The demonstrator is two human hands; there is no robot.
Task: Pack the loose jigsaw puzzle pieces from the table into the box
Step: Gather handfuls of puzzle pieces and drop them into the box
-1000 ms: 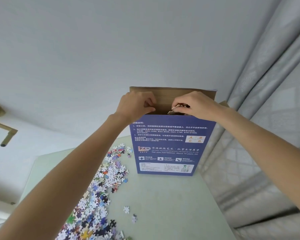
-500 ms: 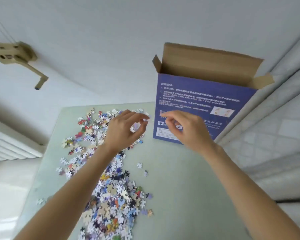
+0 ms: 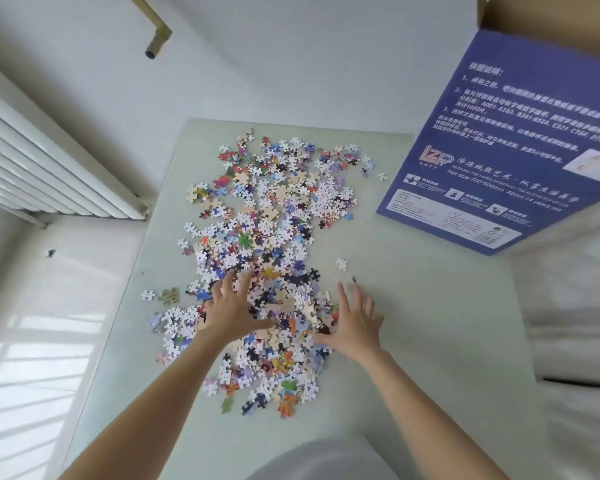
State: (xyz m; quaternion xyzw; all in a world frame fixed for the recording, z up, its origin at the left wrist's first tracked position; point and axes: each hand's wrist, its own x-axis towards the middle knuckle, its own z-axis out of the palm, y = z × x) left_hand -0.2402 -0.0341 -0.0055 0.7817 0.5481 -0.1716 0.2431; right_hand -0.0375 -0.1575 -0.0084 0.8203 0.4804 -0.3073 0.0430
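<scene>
Spreading over the near end of the heap, both hands lie flat with fingers splayed and grasp nothing yet: the left hand (image 3: 230,311) presses down on the puzzle pieces (image 3: 267,244) near the pile's left edge, the right hand (image 3: 352,322) rests at its right edge, half on bare surface (image 3: 413,341). The head view — the only one — shows the heap as a long band running away from the person, its long axis pointing from the hands toward the far edge. The box (image 3: 506,147) stands upright at the far right, blue printed face toward the camera, its open top mostly cut off by the frame's upper corner. It lies ahead and to the right of both hands, so the right hand is the nearer one. Judging by the posture, a two-handed scoop inward looks likely, then a carry up and rightward — the box mouth sits high, so a loose handful could shed pieces on the way.
</scene>
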